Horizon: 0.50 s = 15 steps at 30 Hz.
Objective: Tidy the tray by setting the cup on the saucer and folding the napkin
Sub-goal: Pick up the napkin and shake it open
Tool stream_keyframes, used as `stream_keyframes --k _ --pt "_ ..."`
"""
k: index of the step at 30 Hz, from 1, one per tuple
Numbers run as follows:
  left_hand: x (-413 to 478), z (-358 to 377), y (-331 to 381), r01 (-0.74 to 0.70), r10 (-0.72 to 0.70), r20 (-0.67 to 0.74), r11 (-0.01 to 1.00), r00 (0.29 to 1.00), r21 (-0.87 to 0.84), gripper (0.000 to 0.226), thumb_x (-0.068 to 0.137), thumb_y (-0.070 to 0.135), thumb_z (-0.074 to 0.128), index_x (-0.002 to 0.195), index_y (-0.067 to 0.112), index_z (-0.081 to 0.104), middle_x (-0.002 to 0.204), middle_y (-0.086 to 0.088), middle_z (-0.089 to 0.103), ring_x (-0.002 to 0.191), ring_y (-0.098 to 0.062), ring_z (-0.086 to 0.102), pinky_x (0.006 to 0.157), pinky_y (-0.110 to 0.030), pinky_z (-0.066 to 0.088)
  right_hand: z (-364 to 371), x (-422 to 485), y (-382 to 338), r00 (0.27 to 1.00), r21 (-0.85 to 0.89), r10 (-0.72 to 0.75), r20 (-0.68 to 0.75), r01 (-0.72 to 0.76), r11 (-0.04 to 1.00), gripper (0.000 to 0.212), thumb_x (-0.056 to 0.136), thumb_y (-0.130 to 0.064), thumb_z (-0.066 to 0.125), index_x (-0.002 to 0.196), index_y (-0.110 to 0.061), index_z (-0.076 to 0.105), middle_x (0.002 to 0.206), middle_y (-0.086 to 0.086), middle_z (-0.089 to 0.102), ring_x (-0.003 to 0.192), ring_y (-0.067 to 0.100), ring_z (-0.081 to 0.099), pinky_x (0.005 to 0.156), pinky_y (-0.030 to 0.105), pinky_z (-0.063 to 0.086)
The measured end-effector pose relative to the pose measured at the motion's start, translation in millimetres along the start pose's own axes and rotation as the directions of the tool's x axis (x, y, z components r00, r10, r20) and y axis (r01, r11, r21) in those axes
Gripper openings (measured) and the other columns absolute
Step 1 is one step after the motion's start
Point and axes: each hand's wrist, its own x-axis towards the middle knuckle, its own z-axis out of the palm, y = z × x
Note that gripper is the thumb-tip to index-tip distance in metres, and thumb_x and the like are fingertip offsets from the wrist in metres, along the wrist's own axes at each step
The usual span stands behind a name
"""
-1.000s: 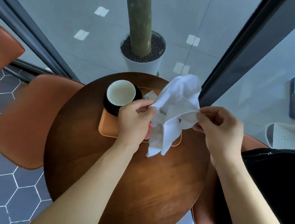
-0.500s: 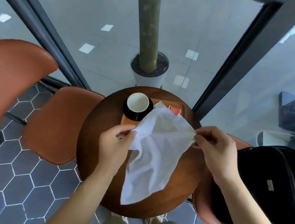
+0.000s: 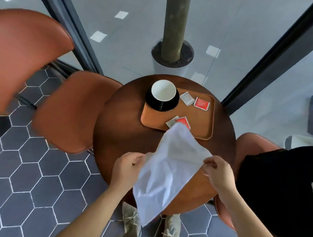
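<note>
A white napkin (image 3: 168, 168) hangs spread out in the air above the near half of the round wooden table (image 3: 121, 130). My left hand (image 3: 127, 169) pinches its left corner and my right hand (image 3: 217, 174) pinches its right corner. Its lower part droops past the table's near edge. A white cup (image 3: 163, 90) stands on a black saucer (image 3: 160, 105) at the back left corner of the orange wooden tray (image 3: 200, 121).
Red and white sachets (image 3: 201, 103) lie on the tray, two more (image 3: 181, 121) near the napkin's top. Orange chairs (image 3: 72, 110) stand left of the table, a black bag (image 3: 281, 191) on a chair to the right. A potted trunk (image 3: 171, 59) and glass walls stand behind.
The napkin has been opened out from a crumpled bunch and drawn back toward me, off the tray. My view has risen and pulled away from the table, uncovering the sachets.
</note>
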Motion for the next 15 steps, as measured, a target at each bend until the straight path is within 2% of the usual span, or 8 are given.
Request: stream_keyframes --k 1,3,6,9,12,15 --pt "-3.0 2.4 -10.9 0.021 -0.021 -0.026 1.0 0.999 0.008 0.015 0.094 0.018 0.067 0.085 0.015 0.079 0.078 0.017 0.071 0.079 -0.005 0.064 0.078 -0.037 0.054 4.3 4.6 11.4 0.999 0.052 0.037 -0.002 -0.037 0.998 0.026 0.087 0.0 0.061 0.082 -0.025 0.069 0.078 -0.001 0.075 0.073 0.016 0.073 0.071 0.038 0.061" --pt "-8.0 5.0 -29.0 0.067 -0.063 -0.093 0.997 0.994 0.04 0.014 0.093 0.013 0.066 0.088 0.014 0.079 0.085 0.006 0.075 0.08 -0.008 0.065 0.076 -0.032 0.052 9.3 11.8 31.6 0.993 0.229 0.117 -0.017 -0.11 0.967 0.024 0.09 -0.001 0.059 0.089 -0.022 0.07 0.084 0.003 0.077 0.08 0.019 0.075 0.069 0.036 0.06" --pt "-1.5 9.3 -41.8 0.13 -0.113 -0.159 0.986 0.981 0.105 0.015 0.094 0.011 0.067 0.102 0.015 0.079 0.098 0.003 0.074 0.091 -0.017 0.07 0.079 -0.026 0.047 10.7 19.4 43.2 0.981 0.416 0.184 -0.056 -0.144 0.898 0.009 0.092 -0.018 0.065 0.099 -0.022 0.069 0.091 0.004 0.077 0.079 0.019 0.077 0.063 0.031 0.06" --pt "16.3 19.7 -43.9 0.161 -0.14 -0.114 0.966 0.984 0.202 0.021 0.093 0.022 0.07 0.112 0.014 0.076 0.107 -0.003 0.075 0.102 -0.022 0.068 0.081 -0.026 0.043 10.3 28.5 46.2 0.986 0.364 0.124 -0.109 -0.077 0.928 0.019 0.09 -0.035 0.072 0.105 -0.024 0.069 0.09 -0.006 0.074 0.07 0.007 0.074 0.059 0.024 0.06" --pt "32.2 30.9 -42.2 0.154 -0.155 -0.02 0.949 0.988 0.275 0.031 0.092 0.033 0.071 0.117 0.013 0.074 0.113 -0.004 0.073 0.106 -0.023 0.065 0.081 -0.027 0.042 10.1 39.1 48.7 0.991 0.286 0.046 -0.126 -0.008 0.958 0.021 0.089 -0.032 0.074 0.107 -0.022 0.068 0.078 -0.014 0.074 0.063 0.009 0.074 0.068 0.036 0.063" --pt "43.6 34.7 -37.9 0.185 -0.212 0.069 0.941 0.975 0.285 0.032 0.087 0.04 0.075 0.107 0.015 0.076 0.098 -0.001 0.073 0.095 -0.02 0.067 0.08 -0.033 0.053 9.9 47.7 54.6 0.991 0.261 0.009 -0.136 0.027 0.965 0.018 0.088 -0.029 0.075 0.104 -0.024 0.069 0.077 -0.016 0.074 0.063 0.011 0.074 0.074 0.043 0.063"
